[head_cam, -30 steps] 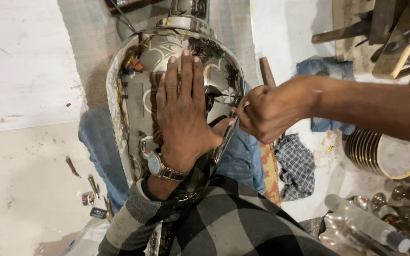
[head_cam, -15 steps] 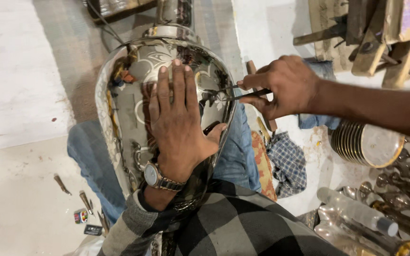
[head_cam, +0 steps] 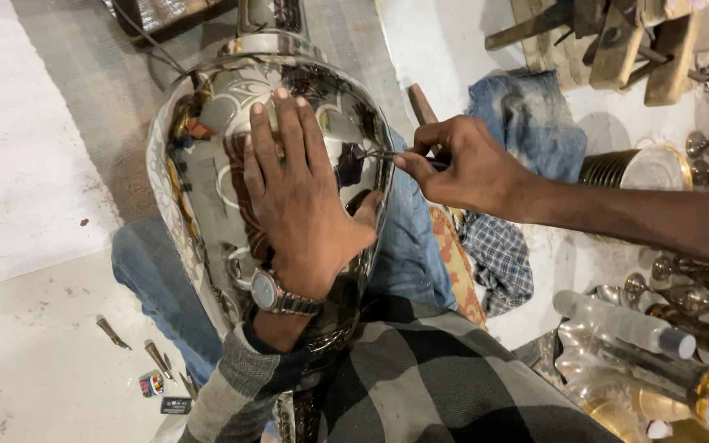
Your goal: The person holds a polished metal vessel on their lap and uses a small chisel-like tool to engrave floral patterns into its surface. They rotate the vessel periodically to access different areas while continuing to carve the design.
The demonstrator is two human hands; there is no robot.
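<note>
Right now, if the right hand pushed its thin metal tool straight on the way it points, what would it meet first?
The right hand points its thin metal tool leftward; the tip already seems to touch the large shiny engraved metal vase. Further on lies the left hand, flat on it.

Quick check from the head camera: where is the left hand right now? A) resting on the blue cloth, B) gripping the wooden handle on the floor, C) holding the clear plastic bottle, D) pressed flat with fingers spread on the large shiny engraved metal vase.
D: the left hand lies flat, fingers spread, on the large shiny engraved metal vase, while the right hand holds a thin metal tool to its side.
</note>
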